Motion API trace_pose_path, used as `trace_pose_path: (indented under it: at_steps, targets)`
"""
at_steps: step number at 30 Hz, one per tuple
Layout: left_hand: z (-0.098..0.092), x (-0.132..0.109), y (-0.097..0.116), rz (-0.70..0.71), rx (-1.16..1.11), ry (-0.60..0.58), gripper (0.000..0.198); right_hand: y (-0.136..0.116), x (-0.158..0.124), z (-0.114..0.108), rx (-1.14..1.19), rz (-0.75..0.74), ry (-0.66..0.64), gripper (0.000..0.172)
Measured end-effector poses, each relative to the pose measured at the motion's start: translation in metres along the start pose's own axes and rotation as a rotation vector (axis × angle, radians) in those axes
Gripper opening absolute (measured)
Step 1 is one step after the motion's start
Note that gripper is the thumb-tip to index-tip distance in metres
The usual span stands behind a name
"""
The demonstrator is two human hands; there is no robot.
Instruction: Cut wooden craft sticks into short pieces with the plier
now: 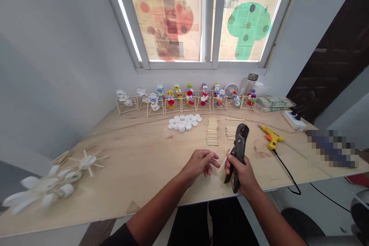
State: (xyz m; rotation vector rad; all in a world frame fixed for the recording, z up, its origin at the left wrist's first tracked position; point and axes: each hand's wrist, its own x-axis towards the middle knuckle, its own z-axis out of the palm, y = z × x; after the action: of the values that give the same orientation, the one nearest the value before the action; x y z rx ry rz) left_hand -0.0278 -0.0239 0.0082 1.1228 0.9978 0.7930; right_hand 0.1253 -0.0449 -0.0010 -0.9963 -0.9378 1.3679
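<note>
My right hand (241,170) is closed around the handles of black cutting pliers (240,142), whose jaws point up and away. My left hand (201,162) pinches a thin wooden stick (222,162) that reaches toward the pliers. Both hands hover over the near edge of a plywood tabletop (138,161). Just beyond them lie neat piles of cut wooden sticks (212,132) and a second small pile of sticks (230,132).
A heap of white bottle caps (184,122) lies mid-table. A row of stick-and-cap models (187,98) lines the wall under the window. A yellow glue gun (271,137) with its cord lies right, by a power strip (294,120). White cap-and-stick pinwheels (86,161) sit at left.
</note>
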Motion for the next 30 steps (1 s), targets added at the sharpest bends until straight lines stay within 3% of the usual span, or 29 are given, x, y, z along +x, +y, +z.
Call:
trace_pose_path:
  at_steps: [7,12,21,30]
  targets:
    - [-0.003,0.005,0.005,-0.016,0.048,-0.275,0.039,0.002,0.016,0.009,-0.030,0.076,-0.049,0.024]
    - [-0.004,0.008,0.004,-0.062,0.062,-0.353,0.039,0.005,0.019,0.006,-0.044,0.057,0.003,0.022]
    - [-0.002,0.014,-0.010,-0.161,-0.010,-0.457,0.037,0.013,0.019,0.002,-0.035,0.077,0.041,0.025]
    - [-0.003,0.014,-0.010,-0.170,0.001,-0.433,0.039,0.013,0.019,0.001,-0.032,0.101,0.034,0.025]
